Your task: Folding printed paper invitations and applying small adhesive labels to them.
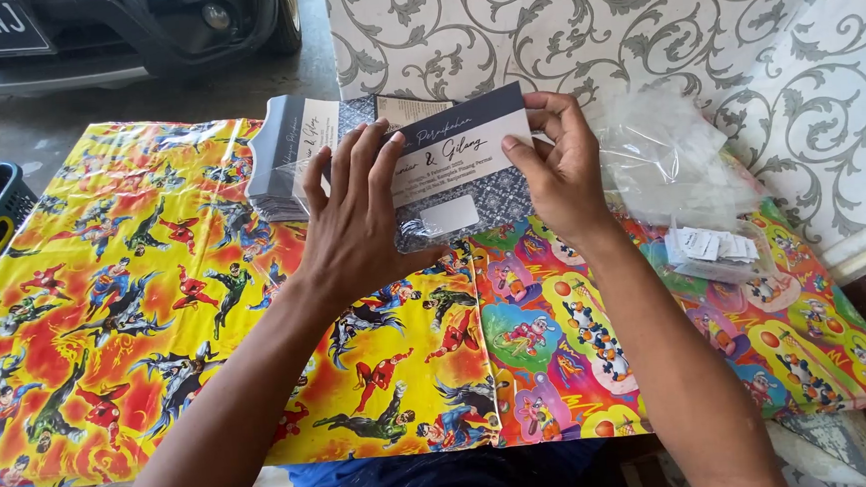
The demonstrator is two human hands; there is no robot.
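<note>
Gripping one grey-and-white card (pixel 458 162) from both short ends, left hand (pixel 357 223) and right hand (pixel 559 171) pinch it above the tabletop (pixel 107 324), long axis left-right, card stack (pixel 283 167) just beyond.

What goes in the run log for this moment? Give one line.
left hand: holds invitation card | right hand: pinches card's right edge | card stack: behind | clear plastic sleeves: right

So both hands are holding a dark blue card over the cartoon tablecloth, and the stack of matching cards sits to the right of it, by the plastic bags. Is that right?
Not quite. The head view shows the stack of cards to the left of the held dark blue card, behind the left hand. The plastic bags lie on the right, past the right hand. The rest holds.
</note>
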